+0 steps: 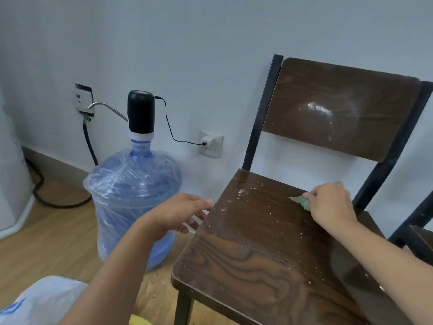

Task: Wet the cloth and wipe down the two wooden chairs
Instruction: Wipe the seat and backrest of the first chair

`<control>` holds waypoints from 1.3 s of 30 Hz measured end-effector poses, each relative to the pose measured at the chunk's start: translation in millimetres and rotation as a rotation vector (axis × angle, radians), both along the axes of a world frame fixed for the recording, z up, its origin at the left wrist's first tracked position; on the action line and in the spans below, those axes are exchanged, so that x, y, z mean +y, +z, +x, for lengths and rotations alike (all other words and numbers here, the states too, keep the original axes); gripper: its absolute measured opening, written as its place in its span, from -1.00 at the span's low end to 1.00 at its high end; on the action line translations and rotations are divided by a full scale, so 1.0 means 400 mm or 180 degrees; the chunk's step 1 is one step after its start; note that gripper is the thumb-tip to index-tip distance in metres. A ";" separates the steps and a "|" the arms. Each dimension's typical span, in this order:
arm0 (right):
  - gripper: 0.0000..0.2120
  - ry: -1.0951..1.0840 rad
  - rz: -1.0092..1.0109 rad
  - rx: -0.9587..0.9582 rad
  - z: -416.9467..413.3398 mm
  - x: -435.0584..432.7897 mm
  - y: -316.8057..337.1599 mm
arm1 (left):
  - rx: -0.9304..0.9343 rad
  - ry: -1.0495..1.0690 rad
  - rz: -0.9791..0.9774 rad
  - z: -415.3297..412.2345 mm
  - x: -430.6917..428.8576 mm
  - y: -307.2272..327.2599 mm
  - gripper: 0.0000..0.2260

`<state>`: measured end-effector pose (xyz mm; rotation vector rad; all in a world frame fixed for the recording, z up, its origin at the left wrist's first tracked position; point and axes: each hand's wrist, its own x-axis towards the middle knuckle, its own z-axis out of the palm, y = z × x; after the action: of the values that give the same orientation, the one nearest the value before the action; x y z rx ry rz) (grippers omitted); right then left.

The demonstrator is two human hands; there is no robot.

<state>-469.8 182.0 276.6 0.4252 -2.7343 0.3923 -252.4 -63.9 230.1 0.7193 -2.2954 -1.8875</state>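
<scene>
On the wooden chair [269,249], at about 2 o'clock of its seat, the right hand [332,202] presses a small green cloth [301,201] against the wood, fingers curled around it. White crumbs and dust lie over the seat and the backrest. At 9 o'clock from the seat, the left hand [180,214] hovers open beside the seat edge, holding nothing. Behind it stands a blue water bottle [131,195] with a black pump [141,111]. At 4 o'clock, part of a second chair [419,233] shows.

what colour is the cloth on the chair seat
Green cloth, bunched under the right hand; head view.
</scene>
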 end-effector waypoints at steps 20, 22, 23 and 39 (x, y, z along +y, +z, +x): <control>-0.80 0.2283 -0.0220 -0.0727 0.202 -0.210 0.012 | -0.0119 0.0241 0.0273 0.010 -0.017 -0.036 -0.50; -0.80 0.2494 -0.0148 -0.0811 0.237 -0.167 0.012 | -0.0160 0.0223 0.0253 0.034 -0.009 -0.015 -0.52; -0.81 0.2589 -0.0122 -0.0865 0.259 -0.142 0.016 | -0.0171 0.0218 0.0221 0.046 -0.003 -0.002 -0.53; -0.74 0.2058 -0.0262 -0.1080 0.192 0.266 0.121 | -0.0234 0.0357 -0.0103 0.116 0.051 0.046 -0.58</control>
<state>-393.1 288.5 325.0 1.3337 -2.8149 0.7950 -205.9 -43.6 248.7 0.9075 -2.2700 -1.8003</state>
